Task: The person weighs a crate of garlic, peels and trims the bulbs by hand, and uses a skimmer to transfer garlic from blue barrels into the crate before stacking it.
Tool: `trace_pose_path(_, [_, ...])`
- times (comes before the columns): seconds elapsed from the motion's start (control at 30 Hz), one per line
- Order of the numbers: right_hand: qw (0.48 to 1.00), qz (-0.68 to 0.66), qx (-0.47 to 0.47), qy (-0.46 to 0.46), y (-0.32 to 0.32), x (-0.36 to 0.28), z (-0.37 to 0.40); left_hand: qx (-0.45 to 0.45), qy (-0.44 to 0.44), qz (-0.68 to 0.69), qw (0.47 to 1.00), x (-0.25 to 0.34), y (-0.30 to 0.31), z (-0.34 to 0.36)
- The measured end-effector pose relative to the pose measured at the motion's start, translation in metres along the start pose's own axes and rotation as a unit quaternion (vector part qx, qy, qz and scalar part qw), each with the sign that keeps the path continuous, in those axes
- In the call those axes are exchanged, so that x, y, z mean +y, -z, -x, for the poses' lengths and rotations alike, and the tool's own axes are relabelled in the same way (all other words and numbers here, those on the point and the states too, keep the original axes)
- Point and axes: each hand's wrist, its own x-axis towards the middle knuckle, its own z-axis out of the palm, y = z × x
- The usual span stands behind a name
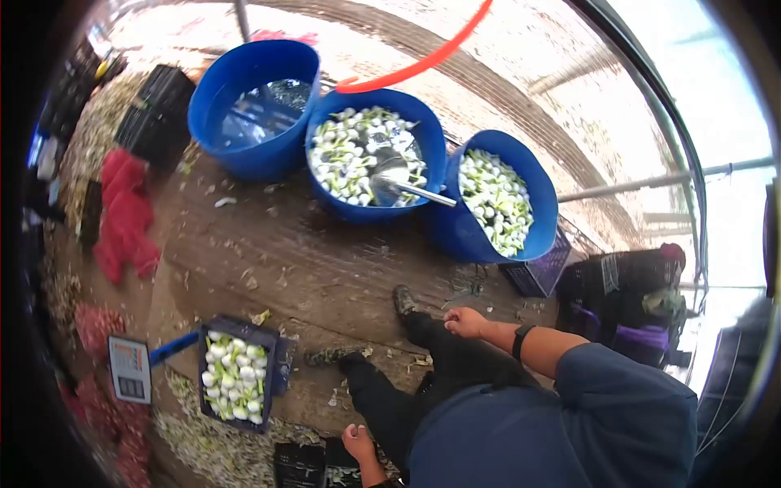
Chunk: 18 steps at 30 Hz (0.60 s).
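Note:
My right hand [464,322], with a dark band on its wrist, hangs beside my thigh, fingers curled in and nothing visible in them. Lower down, my left hand [358,443] is loosely closed, apparently without anything in it, above dark crates [299,465]. In front of my feet is a dark crate [274,366] of white bulb onions [236,376] with trimmed green stems. A blue pole joins its stand to a scale display [130,370]. A metal skimmer [392,179] with a long handle rests across the middle blue tub [358,213], among floating onions.
The left blue tub [236,163] contains water; the right blue tub [541,207] holds onions. An orange hose [423,63] hangs above them. Red mesh sacks [126,215], stacked black crates [154,114] and a purple crate [543,268] stand around. Peelings litter the floor.

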Motion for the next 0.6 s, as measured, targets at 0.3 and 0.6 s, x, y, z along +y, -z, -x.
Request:
trace_pose_path(0.3, [0.976,-0.117,0.130,-0.132,0.037,0.171,0.014,-0.077,-0.132,-0.068,0.986,0.137,-0.016,-0.004])
trace_pose_path(0.6, [0.940,-0.251,0.196,-0.124,-0.043,0.187,0.029,-0.212,-0.308,-0.262,0.890,0.213,-0.038,-0.059])
